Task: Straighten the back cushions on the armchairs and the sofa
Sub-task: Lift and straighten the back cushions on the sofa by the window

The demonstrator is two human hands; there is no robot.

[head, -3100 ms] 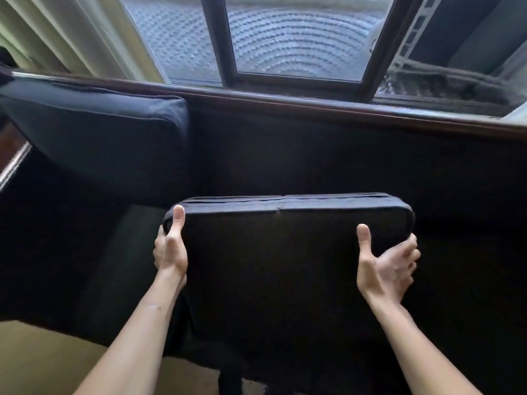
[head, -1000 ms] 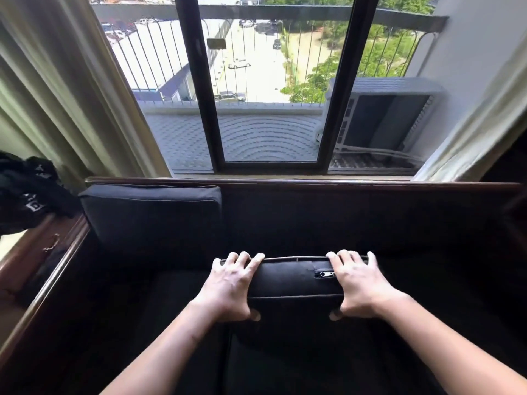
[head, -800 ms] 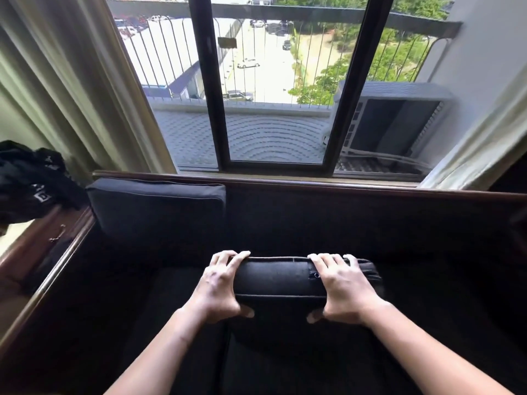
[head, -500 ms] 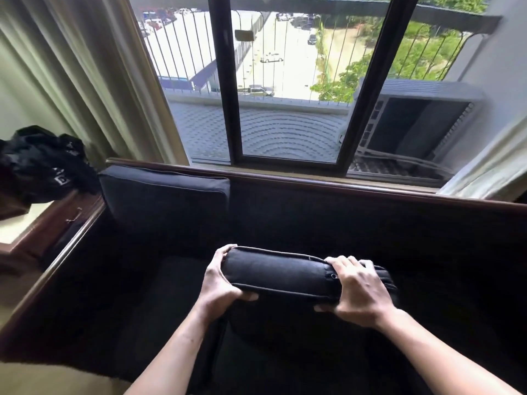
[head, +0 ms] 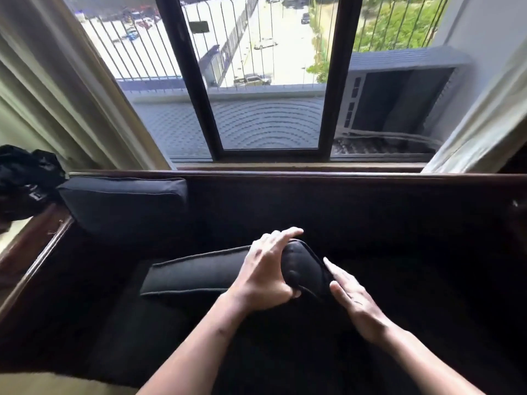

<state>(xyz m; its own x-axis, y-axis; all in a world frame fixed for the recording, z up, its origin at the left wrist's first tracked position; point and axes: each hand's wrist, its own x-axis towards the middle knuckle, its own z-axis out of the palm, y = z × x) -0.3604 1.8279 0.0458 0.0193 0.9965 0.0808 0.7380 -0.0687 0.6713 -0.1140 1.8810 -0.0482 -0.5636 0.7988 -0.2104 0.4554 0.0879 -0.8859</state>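
A dark back cushion (head: 199, 273) is over the middle of the sofa seat, its long edge running left to right. My left hand (head: 266, 276) grips its right end, fingers over the top and thumb underneath. My right hand (head: 352, 299) is flat and open just beside that same end, fingers straight, holding nothing. Another dark back cushion (head: 125, 205) stands upright against the sofa back (head: 342, 201) at the far left. The rest of the sofa back is bare dark upholstery.
A wooden armrest (head: 37, 246) borders the sofa on the left, with a black bag (head: 25, 181) beyond it. Behind the sofa is a window with dark frames (head: 333, 81), pale curtains (head: 65, 89) at both sides and an air-conditioning unit (head: 399, 92) outside.
The cushion has swung left and turned. My left hand moved from its left end to its right end. My right hand let go and now lies open beside it.
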